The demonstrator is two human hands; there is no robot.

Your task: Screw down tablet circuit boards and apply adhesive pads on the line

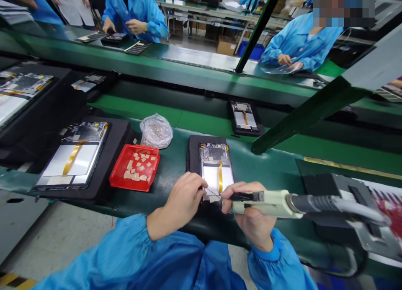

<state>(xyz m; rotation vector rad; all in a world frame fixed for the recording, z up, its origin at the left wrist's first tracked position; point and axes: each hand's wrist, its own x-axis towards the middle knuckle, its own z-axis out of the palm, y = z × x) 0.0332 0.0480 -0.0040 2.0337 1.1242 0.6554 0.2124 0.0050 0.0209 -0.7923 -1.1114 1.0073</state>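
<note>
An opened tablet [211, 177] lies on a black foam block [194, 156] in front of me, its circuit board, silver battery and orange ribbon cable showing. My right hand [251, 210] is wrapped round a cream-coloured, gun-like hand tool [276, 203] with a thick grey hose [342, 207]. The tool's front end points left at the tablet's near end. With thumb and fingertips together, my left hand [185, 198] pinches at the tablet's near left corner. A thin dark line like a wire runs from these fingertips towards the tool; what exactly they hold is too small to tell.
Left of me are a red tray [150, 188] of small beige pads, a clear plastic bag [156, 130] and another opened tablet [72, 160] on foam. One more tablet [245, 116] lies on the green belt [188, 114]. A dark green post [301, 114] slants at right. Co-workers sit opposite.
</note>
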